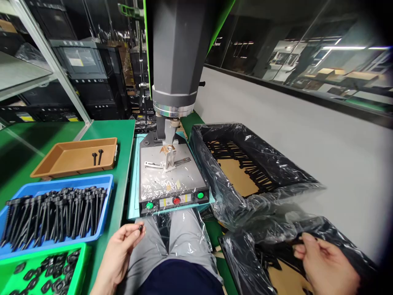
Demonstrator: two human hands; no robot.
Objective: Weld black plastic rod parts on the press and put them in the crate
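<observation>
My left hand, above my left thigh beside the green table, pinches a small black part between thumb and fingertips. My right hand reaches over the lower plastic-lined bin, fingers pinched together; what they hold is hard to see. Between the hands stands a press with a grey head above a metal base plate. A small metal fixture is mounted on that plate. Two green buttons and a red button line its front.
On the left, a blue tray holds many black ribbed strips with heads. A green tray contains black caps, and a brown tray two black pieces. Another lined bin at right holds rows of black pieces on cardboard.
</observation>
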